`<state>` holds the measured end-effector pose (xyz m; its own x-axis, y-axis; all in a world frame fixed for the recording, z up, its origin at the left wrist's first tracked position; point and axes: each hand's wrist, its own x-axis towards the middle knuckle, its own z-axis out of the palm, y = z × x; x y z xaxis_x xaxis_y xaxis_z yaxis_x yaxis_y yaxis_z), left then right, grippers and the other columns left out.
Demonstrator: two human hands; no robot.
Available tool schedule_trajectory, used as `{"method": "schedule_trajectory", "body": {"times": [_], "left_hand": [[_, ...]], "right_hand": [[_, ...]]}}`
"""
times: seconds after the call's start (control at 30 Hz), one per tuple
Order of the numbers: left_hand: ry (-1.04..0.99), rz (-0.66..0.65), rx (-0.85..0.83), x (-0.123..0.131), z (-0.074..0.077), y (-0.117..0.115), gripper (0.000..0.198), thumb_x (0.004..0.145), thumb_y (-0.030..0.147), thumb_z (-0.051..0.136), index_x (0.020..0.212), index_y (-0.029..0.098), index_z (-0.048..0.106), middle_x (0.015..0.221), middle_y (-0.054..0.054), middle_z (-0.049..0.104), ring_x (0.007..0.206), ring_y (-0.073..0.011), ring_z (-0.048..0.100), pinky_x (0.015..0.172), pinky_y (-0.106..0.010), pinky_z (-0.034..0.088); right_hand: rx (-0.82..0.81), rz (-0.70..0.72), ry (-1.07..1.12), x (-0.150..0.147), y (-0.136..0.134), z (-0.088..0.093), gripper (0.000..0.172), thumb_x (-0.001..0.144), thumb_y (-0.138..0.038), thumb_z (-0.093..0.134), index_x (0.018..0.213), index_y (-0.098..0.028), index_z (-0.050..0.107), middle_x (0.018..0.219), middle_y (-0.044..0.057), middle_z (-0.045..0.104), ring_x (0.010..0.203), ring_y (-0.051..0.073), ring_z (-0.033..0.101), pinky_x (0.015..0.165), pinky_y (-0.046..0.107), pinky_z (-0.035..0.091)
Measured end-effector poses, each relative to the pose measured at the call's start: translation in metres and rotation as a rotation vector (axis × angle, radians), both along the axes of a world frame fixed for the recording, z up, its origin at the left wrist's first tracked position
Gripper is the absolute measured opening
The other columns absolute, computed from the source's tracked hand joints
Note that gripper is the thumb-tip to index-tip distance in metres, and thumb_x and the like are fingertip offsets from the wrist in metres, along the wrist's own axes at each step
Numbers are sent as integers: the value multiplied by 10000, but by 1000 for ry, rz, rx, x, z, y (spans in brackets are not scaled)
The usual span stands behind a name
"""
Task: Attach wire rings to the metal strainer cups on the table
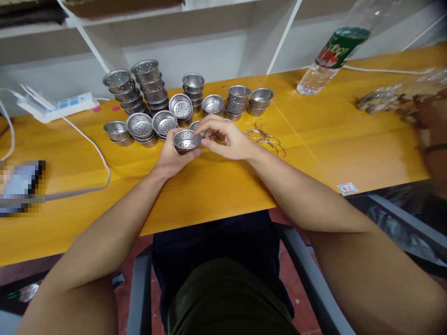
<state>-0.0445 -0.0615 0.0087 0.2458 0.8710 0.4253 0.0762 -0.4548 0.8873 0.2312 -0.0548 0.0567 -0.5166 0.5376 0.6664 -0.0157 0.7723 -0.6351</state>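
Observation:
My left hand [172, 156] is wrapped round the side of a small perforated metal cup [186, 141], holding it tilted a little above the table. At the cup's right rim, my right hand [226, 138] has its fingers curled, with the fingertips by the rim; whatever sits between them, if anything, is too small to make out. Another metal cup [195, 126] is partly hidden behind the hands. Several thin wire rings [267, 139] lie loose on the table, right of my right hand.
Stacks of perforated cups [150, 83] stand behind my hands. A power strip [66, 106] with white cables lies left, near a blurred-out device [21, 186]. A water bottle [331, 58] stands back right. Another person's hand [433, 111] is at the right beside a clear plastic bag [379, 98].

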Motion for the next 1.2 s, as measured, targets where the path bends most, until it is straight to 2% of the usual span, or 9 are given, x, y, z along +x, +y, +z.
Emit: {"method": "schedule_trajectory", "body": {"times": [0.13,0.37,0.5,0.57,0.7,0.83,0.93,1.0,1.2], "left_hand": [[7,14,6,1,3,-2,1110,757,992,1148,1429,309,587,1331,-77,825,1200,-287,871,1036,-443,758],[31,9,-16,2,9,-6,1086,775,962,1151,1426,320,566,1302,-64,818,1157,-271,860,1015,-428,734],[6,37,-44,1,9,-7,1110,722,943,1188,1409,308,590,1317,-71,836,1203,-290,873,1054,-448,754],[9,38,-39,1,8,-7,1090,742,918,1188,1418,305,593,1335,-75,841,1213,-289,878,1060,-445,763],[24,29,4,-1,6,-6,1017,827,849,1166,1455,306,578,1368,-85,842,1227,-287,887,1063,-442,776],[36,15,-2,-1,4,-6,997,838,787,1173,1472,314,566,1392,-83,842,1264,-294,888,1090,-442,770],[46,-10,31,-1,3,-6,977,871,789,1143,1494,316,557,1421,-90,830,1271,-287,878,1102,-439,762],[48,-25,57,0,3,-7,963,892,782,1134,1505,320,553,1438,-94,822,1294,-294,877,1112,-446,762],[42,-59,69,2,3,-7,976,909,810,1122,1523,333,531,1455,-91,813,1284,-287,890,1110,-442,772]], "right_hand": [[-14,-3,-19,0,-2,2,455,1250,-657,842,1420,-235,855,1488,129,798,940,167,716,801,321,613],[-19,1,-26,-1,-3,2,484,1209,-667,897,1425,-236,848,1487,128,809,924,169,722,792,325,617],[-35,-6,-15,-2,-2,2,476,1197,-660,924,1393,-234,842,1451,119,830,878,160,699,764,320,594],[-24,-12,-17,-3,-3,3,455,1200,-647,925,1374,-234,849,1449,122,841,894,166,713,767,318,597],[82,-23,-52,-2,-5,8,390,1243,-617,849,1339,-239,868,1451,145,841,1162,264,784,936,383,659],[108,-70,-159,2,-7,9,322,1233,-553,820,1346,-256,877,1605,171,740,1330,319,760,1098,475,687],[121,-45,-196,4,-6,6,252,1206,-446,820,1358,-260,897,1641,177,690,1522,368,727,1305,569,646],[121,-21,-214,4,-5,5,241,1203,-394,801,1375,-259,903,1646,179,690,1584,383,708,1390,615,599],[71,0,-226,4,-6,5,262,1185,-425,838,1376,-255,891,1638,178,718,1506,392,724,1298,589,647]]}}
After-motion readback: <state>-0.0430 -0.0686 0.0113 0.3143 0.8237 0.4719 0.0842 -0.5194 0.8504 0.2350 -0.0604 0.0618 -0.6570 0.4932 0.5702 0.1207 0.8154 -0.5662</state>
